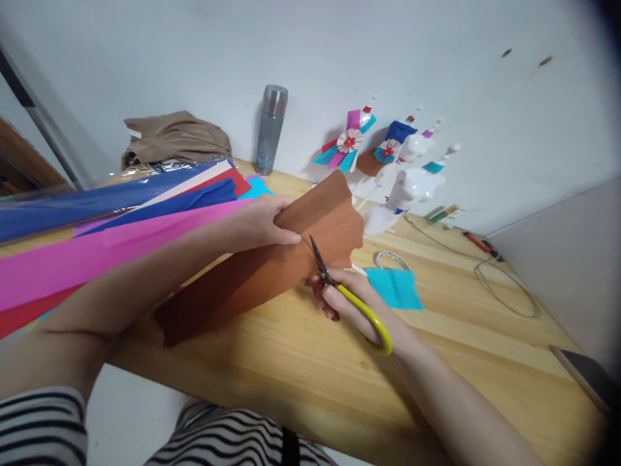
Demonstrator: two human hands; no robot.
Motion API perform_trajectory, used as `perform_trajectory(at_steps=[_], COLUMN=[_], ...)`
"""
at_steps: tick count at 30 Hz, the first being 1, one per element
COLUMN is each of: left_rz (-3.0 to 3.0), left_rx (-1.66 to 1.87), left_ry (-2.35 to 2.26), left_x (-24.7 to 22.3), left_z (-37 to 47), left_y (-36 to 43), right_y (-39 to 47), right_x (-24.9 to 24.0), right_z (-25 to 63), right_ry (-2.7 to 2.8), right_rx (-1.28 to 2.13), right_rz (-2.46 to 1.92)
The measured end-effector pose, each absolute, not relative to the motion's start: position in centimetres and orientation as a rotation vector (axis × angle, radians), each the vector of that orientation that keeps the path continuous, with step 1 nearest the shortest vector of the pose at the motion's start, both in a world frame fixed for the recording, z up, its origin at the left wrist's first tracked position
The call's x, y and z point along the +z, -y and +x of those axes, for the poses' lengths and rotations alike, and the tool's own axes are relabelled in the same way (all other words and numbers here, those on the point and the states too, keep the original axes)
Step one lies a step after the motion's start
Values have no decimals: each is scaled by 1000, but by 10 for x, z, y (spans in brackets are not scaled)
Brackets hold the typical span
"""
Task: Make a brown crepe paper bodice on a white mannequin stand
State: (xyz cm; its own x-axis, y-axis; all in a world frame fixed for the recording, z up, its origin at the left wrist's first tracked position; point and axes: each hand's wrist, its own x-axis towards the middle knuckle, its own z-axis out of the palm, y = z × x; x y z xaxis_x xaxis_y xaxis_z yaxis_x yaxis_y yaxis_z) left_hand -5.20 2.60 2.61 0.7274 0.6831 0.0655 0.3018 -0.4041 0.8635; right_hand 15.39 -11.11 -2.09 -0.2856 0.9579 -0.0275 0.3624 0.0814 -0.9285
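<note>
A long strip of brown crepe paper [252, 275] slants across the middle of the view, its far end wavy-edged. My left hand [272, 223] grips its upper edge, with the thumb on top and the other fingers hidden behind. In my right hand [347, 294] is a pair of scissors [361, 309] with yellow handles. Their dark blades lie over the lower edge of the brown paper, pointing up toward my left thumb. Whether the blades have cut into it, I cannot tell.
Coloured paper strips [126, 239] lie at left, before a brown cloth [177, 139]. A flask [272, 129] and decorated white figures [412, 181] stand along the wall. To the right are a turquoise paper piece [396, 288], a tape roll [392, 259], a cable [509, 291] and a dark flat device [582, 375].
</note>
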Motion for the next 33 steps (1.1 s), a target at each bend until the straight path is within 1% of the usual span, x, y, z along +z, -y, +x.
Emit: perform_trajectory(at_steps=[11, 19, 24, 33], left_rz=[2058, 2005, 1857, 1563], left_rx=[492, 498, 503, 484], left_ry=[-767, -742, -743, -727], left_x=[27, 27, 28, 29], left_z=[-54, -55, -54, -54], left_y=[-26, -27, -26, -28], right_y=[110, 112, 113, 112], right_x=[-26, -26, -28, -24], right_z=[153, 152, 150, 153], right_ry=[1670, 1637, 1639, 1648], right_rx=[1222, 1200, 1143, 1216], right_rz=[-1324, -1426, -1445, -1426])
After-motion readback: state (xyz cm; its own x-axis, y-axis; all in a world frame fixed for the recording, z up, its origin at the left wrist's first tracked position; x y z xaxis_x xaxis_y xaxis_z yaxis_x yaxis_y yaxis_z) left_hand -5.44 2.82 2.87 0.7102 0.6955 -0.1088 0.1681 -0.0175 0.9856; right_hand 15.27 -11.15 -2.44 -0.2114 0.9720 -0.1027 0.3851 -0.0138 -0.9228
